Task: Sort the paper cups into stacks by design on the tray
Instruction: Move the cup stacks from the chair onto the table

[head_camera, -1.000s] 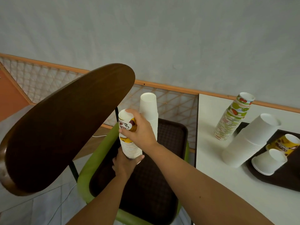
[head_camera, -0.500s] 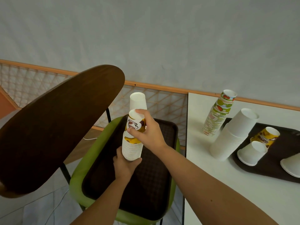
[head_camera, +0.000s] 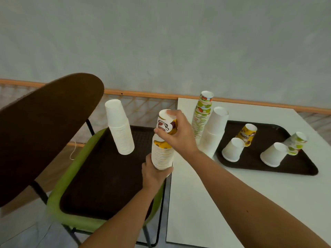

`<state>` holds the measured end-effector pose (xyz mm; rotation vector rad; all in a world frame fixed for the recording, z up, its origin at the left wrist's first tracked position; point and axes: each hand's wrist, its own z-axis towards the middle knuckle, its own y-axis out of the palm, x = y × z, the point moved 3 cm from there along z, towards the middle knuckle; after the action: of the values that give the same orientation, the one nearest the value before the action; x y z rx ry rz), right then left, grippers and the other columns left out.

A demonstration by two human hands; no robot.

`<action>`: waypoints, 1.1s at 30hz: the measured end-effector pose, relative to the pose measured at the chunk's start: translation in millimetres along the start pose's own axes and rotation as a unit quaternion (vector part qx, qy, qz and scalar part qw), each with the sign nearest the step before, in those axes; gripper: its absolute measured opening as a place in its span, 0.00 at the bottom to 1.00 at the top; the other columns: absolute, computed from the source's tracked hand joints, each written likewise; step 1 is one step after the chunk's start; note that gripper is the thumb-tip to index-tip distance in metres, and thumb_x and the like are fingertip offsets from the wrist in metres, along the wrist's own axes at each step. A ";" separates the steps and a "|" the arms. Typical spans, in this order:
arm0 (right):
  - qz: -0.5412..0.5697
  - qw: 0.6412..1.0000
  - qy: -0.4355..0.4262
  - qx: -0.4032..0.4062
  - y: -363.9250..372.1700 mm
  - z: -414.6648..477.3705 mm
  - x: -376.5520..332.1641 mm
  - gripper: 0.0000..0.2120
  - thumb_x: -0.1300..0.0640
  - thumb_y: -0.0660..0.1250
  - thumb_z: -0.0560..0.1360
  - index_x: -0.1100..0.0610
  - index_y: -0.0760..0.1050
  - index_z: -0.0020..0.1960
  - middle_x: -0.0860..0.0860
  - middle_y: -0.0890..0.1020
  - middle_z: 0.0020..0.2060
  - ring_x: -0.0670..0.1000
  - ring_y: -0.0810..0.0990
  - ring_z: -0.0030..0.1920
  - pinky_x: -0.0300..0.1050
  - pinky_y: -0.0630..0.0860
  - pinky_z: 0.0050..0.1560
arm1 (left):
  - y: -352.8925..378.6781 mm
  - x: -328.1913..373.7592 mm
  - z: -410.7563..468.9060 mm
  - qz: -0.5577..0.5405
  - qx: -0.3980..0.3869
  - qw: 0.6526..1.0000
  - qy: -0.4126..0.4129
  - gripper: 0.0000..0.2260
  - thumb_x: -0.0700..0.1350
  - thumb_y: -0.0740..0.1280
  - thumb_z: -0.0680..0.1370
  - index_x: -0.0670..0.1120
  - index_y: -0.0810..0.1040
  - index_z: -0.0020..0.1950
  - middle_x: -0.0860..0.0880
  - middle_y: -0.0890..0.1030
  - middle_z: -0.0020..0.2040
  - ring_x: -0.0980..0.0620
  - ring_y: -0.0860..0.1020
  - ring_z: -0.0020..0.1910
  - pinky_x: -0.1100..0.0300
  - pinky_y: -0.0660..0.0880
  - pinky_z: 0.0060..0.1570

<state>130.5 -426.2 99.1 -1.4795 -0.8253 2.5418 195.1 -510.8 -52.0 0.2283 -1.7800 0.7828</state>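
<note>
**Clearance around the chair tray**

Chair tray (head_camera: 107, 185): centre and near half bare, open from above. Far-left corner is taken by the white cup stack (head_camera: 120, 127). The right edge is blocked by the yellow cartoon-print stack (head_camera: 162, 154), left hand (head_camera: 154, 173) gripping its base and right hand (head_camera: 176, 135) its top. Left of the tray, a tilted wooden tablet arm (head_camera: 44, 131) blocks side entry. Right of it, the white table (head_camera: 206, 212) is bare near the viewer. Its far corner nearest the tray is crowded by the fruit-print stack (head_camera: 202, 119) and tall white stack (head_camera: 215, 131).

Lower left, a tray (head_camera: 100, 185) lies on a chair (head_camera: 57, 194), a cup stack (head_camera: 120, 129) at its far end, a held stack (head_camera: 162, 154) over its right edge. At right, the desk (head_camera: 206, 212) carries a second tray (head_camera: 254, 161) holding loose cups (head_camera: 232, 149), two stacks (head_camera: 214, 133) just left of it.
</note>
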 end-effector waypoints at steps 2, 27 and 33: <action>-0.016 1.000 0.008 0.002 -22.2 -4.7 10.8 0.29 0.45 0.74 0.67 0.51 0.66 0.63 0.50 0.77 0.55 0.49 0.78 0.53 0.50 0.80 0.51 | 20.9 10.5 -10.1 0.001 -0.020 1.000 -0.001 0.42 0.48 0.79 0.61 0.47 0.62 0.69 0.44 0.71 0.63 0.45 0.72 0.62 0.58 0.72 0.53; -0.022 0.994 0.081 -0.067 -177.7 -47.9 117.8 0.37 0.57 0.75 0.68 0.49 0.60 0.71 0.49 0.72 0.65 0.44 0.71 0.56 0.42 0.72 0.57 | 200.6 51.5 -72.2 0.069 -0.082 0.994 0.016 0.36 0.49 0.78 0.63 0.45 0.65 0.66 0.44 0.76 0.62 0.40 0.74 0.61 0.47 0.73 0.61; -0.076 0.993 0.058 -0.071 -190.7 -40.5 124.4 0.32 0.55 0.76 0.67 0.52 0.66 0.67 0.50 0.73 0.62 0.49 0.73 0.60 0.40 0.73 0.53 | 211.9 49.3 -66.5 0.073 -0.089 0.993 0.013 0.36 0.50 0.78 0.62 0.45 0.65 0.65 0.43 0.76 0.60 0.40 0.74 0.60 0.45 0.73 0.60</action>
<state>62.4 -206.0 79.9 -1.5228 -1.0749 2.3075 119.7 -298.0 -80.2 -0.0311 -1.8456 0.7211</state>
